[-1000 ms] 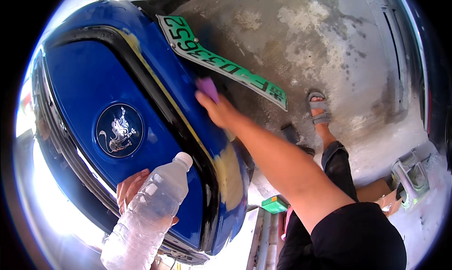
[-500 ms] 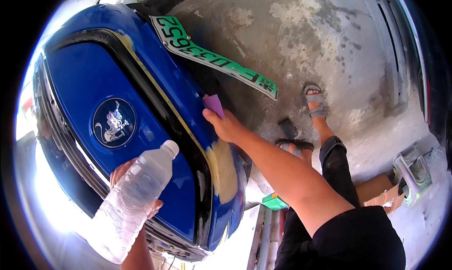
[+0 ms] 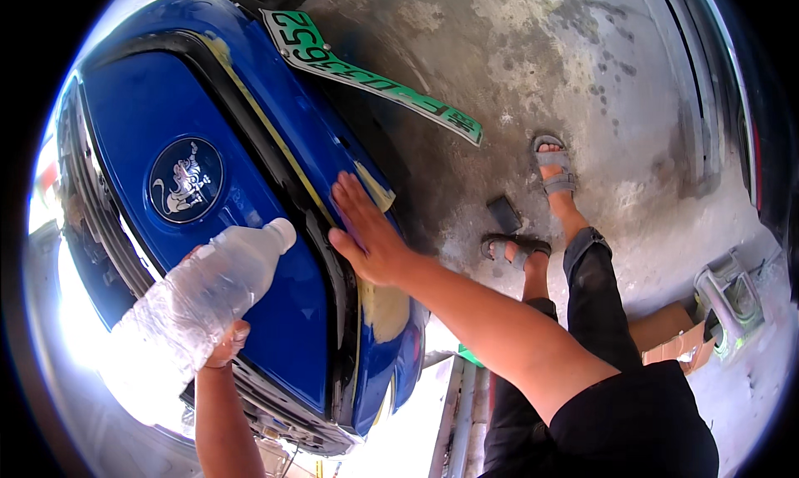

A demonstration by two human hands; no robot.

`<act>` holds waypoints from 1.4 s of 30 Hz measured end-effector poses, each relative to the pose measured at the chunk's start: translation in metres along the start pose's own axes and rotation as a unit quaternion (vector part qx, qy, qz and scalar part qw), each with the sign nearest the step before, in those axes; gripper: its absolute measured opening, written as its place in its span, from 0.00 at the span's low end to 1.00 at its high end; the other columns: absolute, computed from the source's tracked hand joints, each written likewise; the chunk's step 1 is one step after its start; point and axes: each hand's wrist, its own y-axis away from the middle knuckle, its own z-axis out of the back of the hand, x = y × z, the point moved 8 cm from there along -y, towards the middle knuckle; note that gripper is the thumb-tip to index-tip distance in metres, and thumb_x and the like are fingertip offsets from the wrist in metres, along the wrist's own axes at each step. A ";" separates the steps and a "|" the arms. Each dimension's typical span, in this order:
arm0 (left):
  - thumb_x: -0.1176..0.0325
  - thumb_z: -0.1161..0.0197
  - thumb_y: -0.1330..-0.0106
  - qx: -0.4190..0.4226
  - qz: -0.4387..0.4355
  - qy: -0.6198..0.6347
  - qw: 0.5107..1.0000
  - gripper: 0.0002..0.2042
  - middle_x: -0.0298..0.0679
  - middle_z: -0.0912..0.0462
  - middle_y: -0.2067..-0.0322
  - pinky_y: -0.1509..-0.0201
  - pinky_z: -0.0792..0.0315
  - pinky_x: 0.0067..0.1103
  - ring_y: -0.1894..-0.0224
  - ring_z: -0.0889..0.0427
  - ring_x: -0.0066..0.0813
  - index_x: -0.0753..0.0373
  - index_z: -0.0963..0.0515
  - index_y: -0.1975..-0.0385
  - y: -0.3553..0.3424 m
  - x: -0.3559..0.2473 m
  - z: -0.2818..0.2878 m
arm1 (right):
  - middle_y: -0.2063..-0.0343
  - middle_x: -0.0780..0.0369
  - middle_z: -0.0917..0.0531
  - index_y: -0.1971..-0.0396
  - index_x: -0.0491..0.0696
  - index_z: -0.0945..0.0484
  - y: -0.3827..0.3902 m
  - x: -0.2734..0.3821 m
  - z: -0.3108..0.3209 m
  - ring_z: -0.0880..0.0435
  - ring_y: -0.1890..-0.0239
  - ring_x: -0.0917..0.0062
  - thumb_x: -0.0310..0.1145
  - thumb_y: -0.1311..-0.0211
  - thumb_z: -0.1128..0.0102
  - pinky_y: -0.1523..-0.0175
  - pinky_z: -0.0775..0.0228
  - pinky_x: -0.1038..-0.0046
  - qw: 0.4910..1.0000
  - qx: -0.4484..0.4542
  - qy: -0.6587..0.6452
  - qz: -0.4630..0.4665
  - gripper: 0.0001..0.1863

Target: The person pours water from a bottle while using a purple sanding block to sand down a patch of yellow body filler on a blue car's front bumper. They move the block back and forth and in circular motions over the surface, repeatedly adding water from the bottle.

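Note:
My left hand [image 3: 229, 345] is closed round a clear plastic bottle [image 3: 200, 291], tilted with its whitish mouth end pointing up and right over the blue panel. My right hand [image 3: 374, 249] lies with its fingers stretched along the blue car bumper [image 3: 316, 116]. Only a sliver of the purple sandpaper shows between its thumb and fingers; the rest is hidden under the hand. Beside this hand run a black trim strip [image 3: 279, 161] and a tan filler patch [image 3: 383, 310]. Another tan area sits just beyond the fingertips.
A bent green licence plate [image 3: 366, 77] juts from the bumper over the concrete floor [image 3: 466, 53]. My sandalled feet [image 3: 553, 174] stand to the right, near a small dark block [image 3: 503, 214]. A cardboard box [image 3: 682, 349] and a grey-green stand [image 3: 732, 303] lie at lower right.
My right hand has laid itself flatter on the bumper, moving slightly left and down, covering most of the purple sheet. The bottle has shifted left and tipped further over.

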 end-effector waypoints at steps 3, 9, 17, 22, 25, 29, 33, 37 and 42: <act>0.41 0.25 0.58 -0.010 -0.018 -0.009 1.000 0.50 0.40 0.32 0.42 0.36 0.35 0.34 0.39 0.33 0.39 0.57 0.41 0.36 0.005 0.008 0.008 | 0.29 0.49 0.59 0.31 0.38 0.53 0.066 -0.032 -0.021 0.64 0.26 0.60 0.56 0.29 0.67 0.26 0.68 0.64 0.999 -0.005 -0.015 -0.044 0.40; 0.36 0.36 0.48 -0.017 -0.098 -0.112 0.989 0.50 0.45 0.37 0.37 0.32 0.42 0.38 0.35 0.37 0.43 0.63 0.48 0.32 0.013 0.029 0.041 | 0.29 0.49 0.57 0.31 0.39 0.52 0.051 -0.030 -0.015 0.62 0.26 0.61 0.58 0.31 0.64 0.26 0.67 0.64 0.994 -0.019 -0.082 -0.066 0.41; 0.27 0.37 0.59 0.045 -0.128 -0.138 0.981 0.55 0.46 0.29 0.44 0.31 0.45 0.44 0.40 0.30 0.43 0.63 0.42 0.35 0.101 -0.006 -0.003 | 0.29 0.52 0.52 0.32 0.41 0.48 0.131 -0.087 -0.044 0.59 0.26 0.63 0.49 0.30 0.58 0.26 0.66 0.68 0.979 -0.054 -0.182 -0.080 0.35; 0.21 0.41 0.62 0.158 -0.196 -0.329 0.910 0.52 0.45 0.21 0.54 0.29 0.52 0.48 0.46 0.24 0.42 0.64 0.30 0.46 0.165 -0.009 -0.047 | 0.30 0.51 0.50 0.32 0.40 0.48 0.100 -0.110 -0.035 0.58 0.26 0.63 0.46 0.31 0.57 0.26 0.66 0.70 0.962 -0.096 -0.248 -0.071 0.35; 0.22 0.43 0.61 0.134 -0.210 -0.409 0.878 0.46 0.43 0.18 0.61 0.29 0.53 0.50 0.50 0.20 0.40 0.64 0.21 0.59 0.188 -0.001 -0.051 | 0.30 0.50 0.50 0.32 0.39 0.48 0.154 -0.113 -0.055 0.58 0.26 0.63 0.46 0.31 0.57 0.27 0.65 0.71 0.977 -0.086 -0.178 -0.074 0.35; 0.42 0.28 0.57 0.136 -0.224 -0.467 0.845 0.28 0.37 0.15 0.65 0.33 0.47 0.55 0.51 0.19 0.36 0.58 0.18 0.63 0.183 -0.013 -0.060 | 0.30 0.50 0.51 0.32 0.39 0.48 0.131 -0.113 -0.054 0.58 0.26 0.63 0.46 0.31 0.57 0.27 0.66 0.70 0.971 -0.096 -0.201 -0.089 0.35; 0.26 0.44 0.59 0.115 -0.241 -0.430 0.862 0.38 0.39 0.17 0.65 0.32 0.49 0.53 0.54 0.18 0.36 0.60 0.20 0.66 0.182 -0.011 -0.063 | 0.29 0.50 0.53 0.32 0.39 0.48 0.096 -0.110 -0.039 0.59 0.26 0.62 0.48 0.31 0.57 0.26 0.67 0.68 0.961 -0.115 -0.239 -0.083 0.36; 0.44 0.27 0.57 0.089 -0.217 -0.396 0.888 0.25 0.35 0.15 0.64 0.32 0.46 0.50 0.53 0.18 0.30 0.57 0.17 0.66 0.179 -0.023 -0.073 | 0.29 0.50 0.54 0.32 0.39 0.49 0.200 -0.135 -0.082 0.59 0.26 0.62 0.51 0.30 0.58 0.26 0.67 0.68 0.969 -0.122 -0.188 -0.101 0.37; 0.19 0.45 0.62 0.079 -0.214 -0.314 0.922 0.50 0.37 0.26 0.47 0.29 0.47 0.46 0.40 0.30 0.37 0.53 0.32 0.44 0.189 0.011 -0.046 | 0.29 0.49 0.55 0.32 0.38 0.51 0.186 -0.107 -0.077 0.61 0.26 0.60 0.52 0.29 0.60 0.26 0.68 0.67 0.973 -0.113 -0.177 -0.093 0.37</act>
